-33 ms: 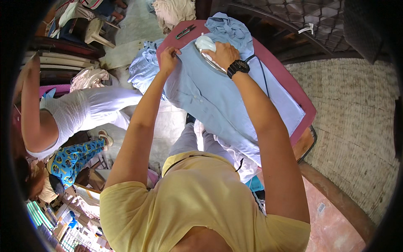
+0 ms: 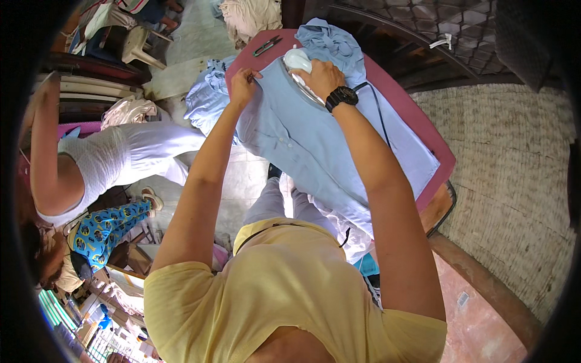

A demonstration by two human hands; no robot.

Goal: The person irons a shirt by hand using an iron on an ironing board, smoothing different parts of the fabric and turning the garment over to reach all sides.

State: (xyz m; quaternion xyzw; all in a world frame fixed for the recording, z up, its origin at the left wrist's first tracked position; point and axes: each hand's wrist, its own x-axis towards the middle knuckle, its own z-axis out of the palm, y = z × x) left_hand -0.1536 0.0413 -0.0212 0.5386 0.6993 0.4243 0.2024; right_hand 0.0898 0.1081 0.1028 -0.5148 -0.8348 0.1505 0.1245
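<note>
A light blue shirt [image 2: 308, 148] with small buttons lies spread over a maroon-covered ironing board [image 2: 437, 152], its near part hanging over the side toward me. My right hand [image 2: 324, 80] is wrapped around the handle of a white iron [image 2: 298, 60], whose plate rests on the shirt near its far edge. From the iron, a dark cord [image 2: 380, 109] runs back across the cloth by my right wrist. At the shirt's left edge, my left hand [image 2: 244, 85] has its fingers closed on the fabric.
Thread snips [image 2: 267, 46] lie at the board's far left. A crumpled blue garment [image 2: 330, 45] sits beyond the iron, and more blue cloth [image 2: 209, 94] hangs at the left. A person in white trousers [image 2: 154, 148] stands close on my left. A metal lattice [image 2: 417, 24] borders the far right.
</note>
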